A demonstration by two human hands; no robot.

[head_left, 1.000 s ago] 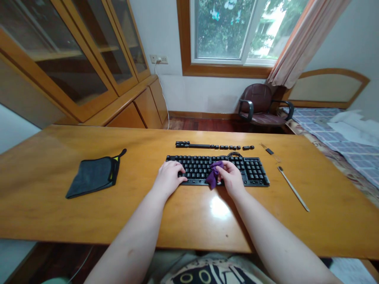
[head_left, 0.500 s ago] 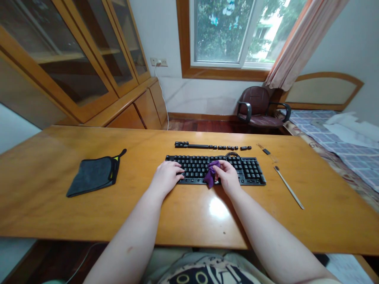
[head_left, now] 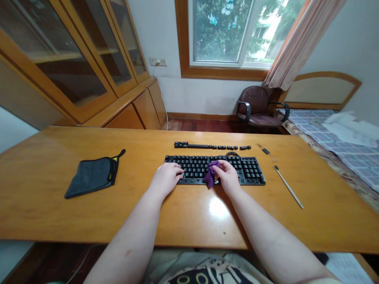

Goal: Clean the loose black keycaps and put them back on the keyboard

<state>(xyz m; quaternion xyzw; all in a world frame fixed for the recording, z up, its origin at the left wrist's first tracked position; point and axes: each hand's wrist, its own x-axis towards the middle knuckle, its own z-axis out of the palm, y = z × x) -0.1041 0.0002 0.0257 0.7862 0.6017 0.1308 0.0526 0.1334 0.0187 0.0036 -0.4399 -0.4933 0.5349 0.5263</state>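
A black keyboard (head_left: 195, 165) lies flat on the desk in front of me, its bottom row bare of several keycaps. My left hand (head_left: 167, 176) rests on the keyboard's left end, fingers apart and lying over the keys. In my right hand (head_left: 227, 176) a purple cloth (head_left: 211, 173) is pinched between thumb and fingers, pressed against the lower middle of the keyboard. Part of the cloth hangs over the front edge. Behind the keyboard, loose black keycaps (head_left: 198, 146) are lined up in a row, a long space bar among them.
A folded dark grey cloth (head_left: 91, 175) lies on the desk's left side. To the right are a thin brush (head_left: 288, 187) and a wire keycap puller (head_left: 265, 151). Beyond the desk stand a glass-door cabinet (head_left: 89, 59), an office chair (head_left: 257, 106) and a bed (head_left: 331, 126).
Both hands and the cloth stay in nearly the same place on the keyboard. The whole view has shifted very slightly.
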